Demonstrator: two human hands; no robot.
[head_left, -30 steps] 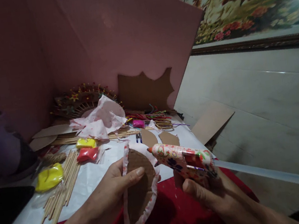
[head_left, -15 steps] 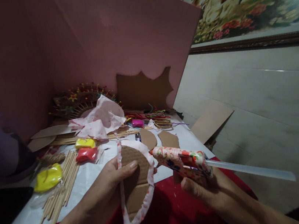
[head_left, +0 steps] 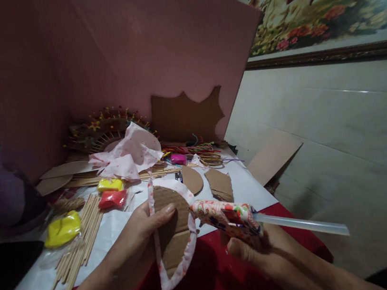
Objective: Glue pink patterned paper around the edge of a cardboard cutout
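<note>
My left hand [head_left: 149, 225] grips a half-round cardboard piece [head_left: 175, 246], its thumb lying on the brown face. White cloth with pinkish spots is folded over the edge of the piece. My right hand [head_left: 247, 248] is wrapped round a flower-patterned glue gun [head_left: 227, 214]. The gun's tip meets the cloth rim at the piece's right side. A long translucent glue stick [head_left: 301, 223] sticks out of its back.
Wooden sticks [head_left: 81, 247], yellow clay [head_left: 62, 229] and red clay [head_left: 112, 199] lie on the left. Crumpled spotted cloth [head_left: 128, 156], cardboard cutouts [head_left: 219, 184] and coloured cords [head_left: 197, 149] are farther back. A dark flat object [head_left: 12, 269] sits at the left edge.
My right hand and the glue gun have moved left and slightly down, bringing the tip onto the cloth rim. The cardboard piece has shifted and turned slightly.
</note>
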